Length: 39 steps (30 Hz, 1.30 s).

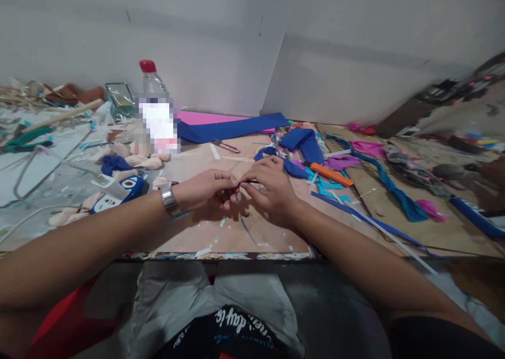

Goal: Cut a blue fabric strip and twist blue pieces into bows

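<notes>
Left hand [207,188]: curled, pinching small dark strip [248,181] | Right hand [274,188]: thumb and fingers nipping it opposite | Step: apparently fingertip shaping; next calls for a steady pinch, I'd judge | Strip: between hands, above counter [189,161] | Beyond: orange cutter [331,174], bottle [155,88]

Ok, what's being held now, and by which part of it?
The left hand and right hand pinch a small dark piece; its gripped part can't be told.

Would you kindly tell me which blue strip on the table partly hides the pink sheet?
The long, wide strip at the back, stretching rightward from the bottle; the folded strip and the narrow strip lie farther right, apart from the pink sheet.
</notes>
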### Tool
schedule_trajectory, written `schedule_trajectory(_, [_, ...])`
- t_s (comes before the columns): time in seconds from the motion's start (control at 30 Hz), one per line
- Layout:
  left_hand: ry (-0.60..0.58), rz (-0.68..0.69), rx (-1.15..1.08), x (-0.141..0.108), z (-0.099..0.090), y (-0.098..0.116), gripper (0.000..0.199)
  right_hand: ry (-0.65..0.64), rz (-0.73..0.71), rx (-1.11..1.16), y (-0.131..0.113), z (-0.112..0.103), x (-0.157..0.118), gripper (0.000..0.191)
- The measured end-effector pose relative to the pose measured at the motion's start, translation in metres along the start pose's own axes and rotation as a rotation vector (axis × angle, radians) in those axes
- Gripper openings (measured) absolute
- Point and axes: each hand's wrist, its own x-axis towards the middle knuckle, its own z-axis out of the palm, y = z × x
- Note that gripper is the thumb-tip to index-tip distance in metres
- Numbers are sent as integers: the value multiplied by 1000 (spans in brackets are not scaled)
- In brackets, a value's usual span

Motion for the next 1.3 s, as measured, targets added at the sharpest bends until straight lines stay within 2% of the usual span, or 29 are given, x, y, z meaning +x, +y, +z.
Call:
schedule_trajectory(0.27, [15, 131, 298, 1, -1, -1, 33, -40, 59, 21, -1, 2, -2, 12])
schedule_trajectory(0.5, [141, 440, 918, -4, -4, -4, 28, -41, 106, 34, -4, 3, -1, 8])
schedule_trajectory(0.6, [143, 494, 1078, -5, -2, -4, 27, -30, 84, 34, -3, 4, -1, 8])
schedule_trajectory(0.7, [121, 473, 1082, -5, -2, -3, 30, -32, 60, 33, -2, 4, -1, 8])
schedule_trajectory(0.9, [63, 407, 883, -3, -4, -4, 42, -38, 6, 10, -2, 3, 0, 5])
schedule_trajectory(1.0, [63, 393, 859, -2, -5, -4, 43, -37, -7, -3, -2, 3, 1, 6])
schedule_trajectory(1.17, [100, 457, 973, -3, -4, -3, 40, -9, 24, -2, -1, 3, 0, 10])
schedule_trajectory(1.3, [196, 491, 1239, -4, -2, -6, 39, -45, 79, 30, 0, 4, -1, 11])
